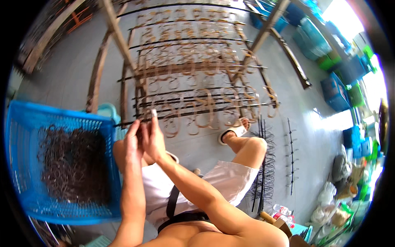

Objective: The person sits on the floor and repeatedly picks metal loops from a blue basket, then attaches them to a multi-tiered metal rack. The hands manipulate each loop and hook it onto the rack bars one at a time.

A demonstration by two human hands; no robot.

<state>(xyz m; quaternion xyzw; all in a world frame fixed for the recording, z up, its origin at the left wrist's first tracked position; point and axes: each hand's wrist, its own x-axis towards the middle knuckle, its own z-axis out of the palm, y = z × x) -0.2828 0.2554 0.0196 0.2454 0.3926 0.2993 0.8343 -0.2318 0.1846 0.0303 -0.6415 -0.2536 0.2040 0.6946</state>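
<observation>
My left hand (131,142) and my right hand (153,142) are close together at the left end of the nearest dark rod (193,113). The fingers of both are drawn together, and whatever lies between them is too small or hidden to name. A pale cover shows on one right fingertip. Curved, translucent amber loops (204,109) hang along the rods of a wooden rack (185,71) in front of me. To the left of my hands stands a blue plastic basket (61,110), which contains a tangled heap of thin, dark, curled pieces (76,164).
Wooden posts (117,35) rise on both sides of the rack. On the floor by my right leg lie dark rods with thin hooks (263,164) and a single spiked rod (291,156). Blue bins (335,92), bags (327,193) and plastic bottles (284,212) line the right side.
</observation>
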